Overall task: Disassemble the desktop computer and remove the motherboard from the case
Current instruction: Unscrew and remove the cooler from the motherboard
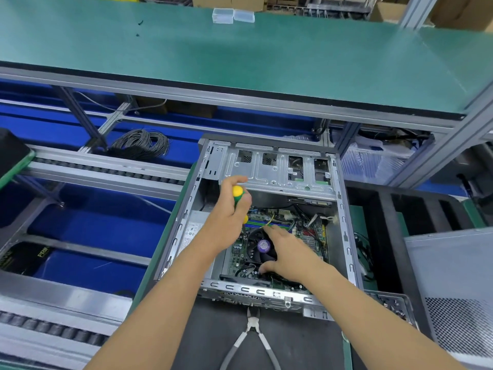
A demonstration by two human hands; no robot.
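Observation:
An open grey desktop case (344, 209) lies on its side in the middle of the view. Inside lies the green motherboard (313, 233) with a black CPU fan (260, 249) that bears a purple label. My left hand (232, 214) grips a yellow and green screwdriver (238, 194), held upright with its tip down at the board beside the fan. My right hand (290, 253) rests over the fan's right side, fingers spread, thumb at the fan's near edge. The silver drive cage (277, 166) spans the far end of the case.
Side cutters (252, 335) lie on the dark mat in front of the case. A perforated side panel (453, 289) rests at the right. A coil of grey cable (141, 144) sits on the blue surface behind. A green shelf (240, 62) overhangs, with small clear boxes (233, 16).

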